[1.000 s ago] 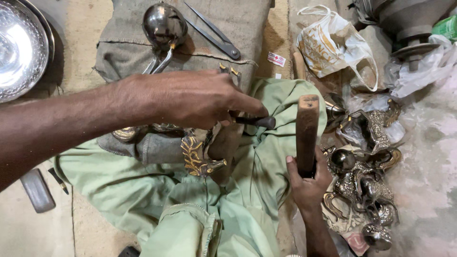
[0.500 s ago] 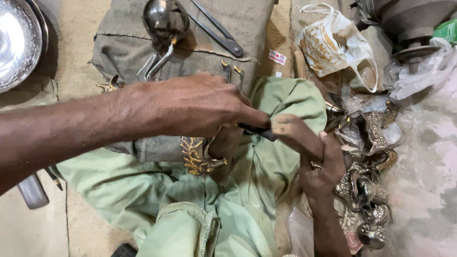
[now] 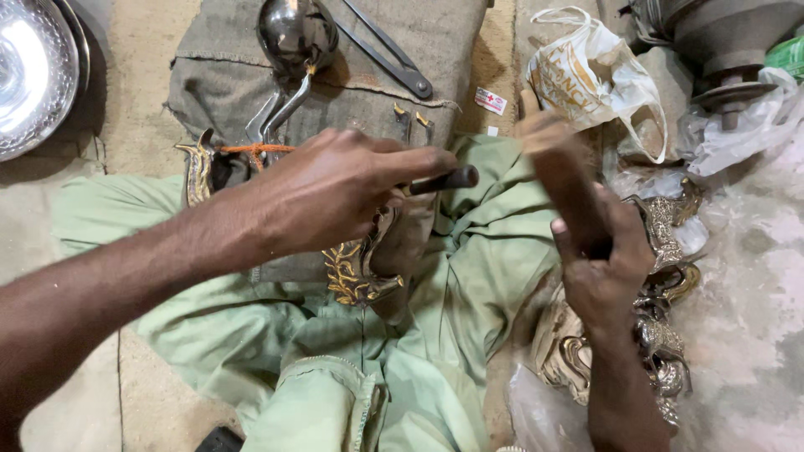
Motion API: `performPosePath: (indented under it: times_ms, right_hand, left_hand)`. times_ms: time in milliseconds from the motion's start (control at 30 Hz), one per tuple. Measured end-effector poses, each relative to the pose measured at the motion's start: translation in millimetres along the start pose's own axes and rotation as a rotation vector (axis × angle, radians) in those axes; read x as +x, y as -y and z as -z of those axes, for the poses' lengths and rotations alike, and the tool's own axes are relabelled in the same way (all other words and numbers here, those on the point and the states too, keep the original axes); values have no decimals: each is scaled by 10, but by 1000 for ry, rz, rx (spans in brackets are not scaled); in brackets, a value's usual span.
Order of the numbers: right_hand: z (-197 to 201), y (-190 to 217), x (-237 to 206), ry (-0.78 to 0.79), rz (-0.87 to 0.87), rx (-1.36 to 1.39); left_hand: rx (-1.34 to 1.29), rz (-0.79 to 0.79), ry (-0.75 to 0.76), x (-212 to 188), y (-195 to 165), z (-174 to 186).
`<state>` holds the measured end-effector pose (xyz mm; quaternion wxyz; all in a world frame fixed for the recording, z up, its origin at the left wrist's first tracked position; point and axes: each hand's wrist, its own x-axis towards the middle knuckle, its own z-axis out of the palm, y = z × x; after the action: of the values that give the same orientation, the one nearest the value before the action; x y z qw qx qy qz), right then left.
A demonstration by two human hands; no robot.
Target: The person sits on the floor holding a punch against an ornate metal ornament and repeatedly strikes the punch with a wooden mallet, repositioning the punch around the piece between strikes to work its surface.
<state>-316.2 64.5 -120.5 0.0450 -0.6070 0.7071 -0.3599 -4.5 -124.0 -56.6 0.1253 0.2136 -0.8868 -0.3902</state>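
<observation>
Closest to the camera is the pale green cloth (image 3: 435,335) over the lap, with the gilded ornamental brass piece (image 3: 356,272) lying on it just under the left hand (image 3: 335,197). That hand's fingers are closed around a dark punch (image 3: 448,179), whose end pokes out to the right, tip hidden down by the brass. What's changed: the right hand (image 3: 603,268), fingers wrapped around the wooden mallet (image 3: 561,172), has swung it from upright a second ago to tilted toward the punch, and it's blurred, so it's mid-stroke (not touching the punch yet). Looks to me like the chasing blows are underway. Further right sits a pile of similar brass castings (image 3: 662,285), and beyond, on the burlap sack (image 3: 377,75), a ladle (image 3: 293,38) and long shears (image 3: 389,54).
</observation>
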Motion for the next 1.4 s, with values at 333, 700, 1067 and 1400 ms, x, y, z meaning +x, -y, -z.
performPosePath:
  times_ms: [333, 700, 1067, 1400]
  right_hand:
    - [484, 654, 1092, 341, 494, -477]
    - [335, 1775, 1936, 457, 703, -679]
    - [-194, 2071, 1643, 421, 920, -1130]
    - [-86, 2389, 1593, 485, 774, -940]
  left_hand:
    - [-88, 107, -466, -406, -143, -265]
    - [-223, 346, -854, -578, -31, -275]
    - [-235, 462, -905, -922, 315, -678]
    - [-213, 408, -933, -1099, 187, -570]
